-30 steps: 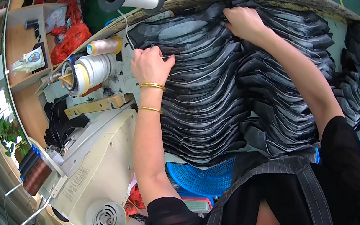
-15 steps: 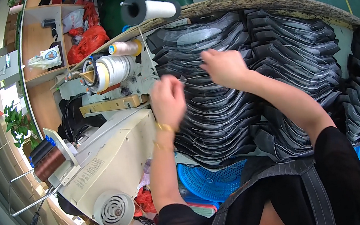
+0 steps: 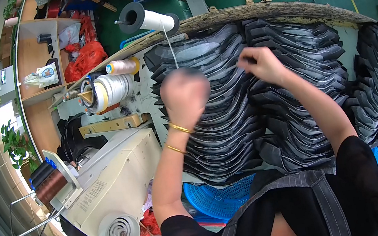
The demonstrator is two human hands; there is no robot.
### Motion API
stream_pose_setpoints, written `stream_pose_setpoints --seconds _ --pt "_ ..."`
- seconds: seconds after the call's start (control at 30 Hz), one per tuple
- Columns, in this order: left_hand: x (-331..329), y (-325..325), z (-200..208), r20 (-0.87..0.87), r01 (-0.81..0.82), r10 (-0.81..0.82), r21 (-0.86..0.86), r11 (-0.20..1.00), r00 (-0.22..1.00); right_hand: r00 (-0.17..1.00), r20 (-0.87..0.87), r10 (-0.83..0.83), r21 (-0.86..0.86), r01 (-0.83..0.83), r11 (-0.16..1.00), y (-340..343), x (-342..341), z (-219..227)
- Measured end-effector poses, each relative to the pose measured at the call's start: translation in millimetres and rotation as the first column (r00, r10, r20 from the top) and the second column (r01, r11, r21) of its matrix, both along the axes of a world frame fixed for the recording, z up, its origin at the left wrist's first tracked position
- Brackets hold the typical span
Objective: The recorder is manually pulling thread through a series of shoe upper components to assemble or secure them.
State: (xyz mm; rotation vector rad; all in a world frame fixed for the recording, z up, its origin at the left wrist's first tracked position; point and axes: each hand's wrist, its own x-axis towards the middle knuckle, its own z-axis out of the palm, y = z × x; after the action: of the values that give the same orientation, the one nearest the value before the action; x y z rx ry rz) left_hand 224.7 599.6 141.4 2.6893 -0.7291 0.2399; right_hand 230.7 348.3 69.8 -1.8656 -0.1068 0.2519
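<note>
A white tape runs down from a white spool (image 3: 152,21) with black flanges to my left hand (image 3: 185,100). That hand is closed and blurred by motion, with two gold bangles on its wrist. It is over the left stack of black shoe-upper-like pieces (image 3: 222,128), which overlap in a long row with pale lines along their edges. My right hand (image 3: 263,65) hovers between this row and the second row of black pieces (image 3: 306,60). Its fingers are curled together; what lies in them, if anything, I cannot make out.
On the left stands a cream sewing machine (image 3: 115,176) with brown and black thread spools (image 3: 52,185). Thread cones (image 3: 114,87) are beyond it. A third row of black pieces (image 3: 375,82) lies far right. A blue basket (image 3: 219,198) sits below the table edge (image 3: 270,9).
My left hand has moved right, drawing the tape's lower end along. My right hand has shifted right, away from the left row. The whole view has shifted slightly.
</note>
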Motion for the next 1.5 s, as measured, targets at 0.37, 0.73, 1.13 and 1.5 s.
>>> stream_pose_setpoints --seconds 0.37,0.73,1.13,1.5 --pt "14.8 35.0 -31.2 -0.205 -0.199 0.210 0.073 0.977 0.956 0.988 0.118 0.099 -0.388 -0.046 0.920 8.7 53.4 -41.0" --pt "50.7 27.6 -37.2 -0.303 -0.291 0.328 0.163 0.943 0.895 0.995 0.016 0.103 -0.422 -0.087 0.902 10.3 60.7 -39.9" --pt "70.1 18.5 -9.4 0.011 -0.235 0.263 0.488 0.841 0.965 0.991 0.114 0.075 -0.577 0.005 0.817 18.1 65.9 -24.5" --pt "58.4 40.4 9.6 -0.226 -0.028 0.076 0.206 0.978 0.971 0.880 0.325 0.346 -0.572 -0.108 0.813 136.2 44.5 15.1"
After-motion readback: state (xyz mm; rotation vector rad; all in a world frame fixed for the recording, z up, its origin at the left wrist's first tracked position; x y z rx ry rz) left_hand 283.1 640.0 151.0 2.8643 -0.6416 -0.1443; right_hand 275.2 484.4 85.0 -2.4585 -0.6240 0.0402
